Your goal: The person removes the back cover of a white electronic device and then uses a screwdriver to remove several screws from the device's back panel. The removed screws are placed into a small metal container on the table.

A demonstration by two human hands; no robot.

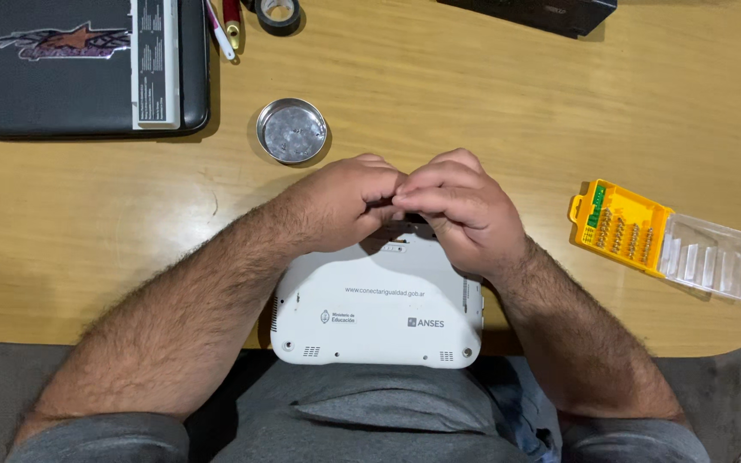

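White plastic netbook (379,309), turned underside up, lies at the near edge of the wooden surface (473,94) and partly over my lap. My left hand (345,201) and right hand (460,210) meet at its far edge, fingertips pinched together on something small and dark I cannot make out. If my pinch slips, that piece could drop and roll off the surface. The round metal dish (292,130) sits at eleven o'clock. The yellow bit case (619,227) with its clear lid open lies at three o'clock, where my elbow could knock it.
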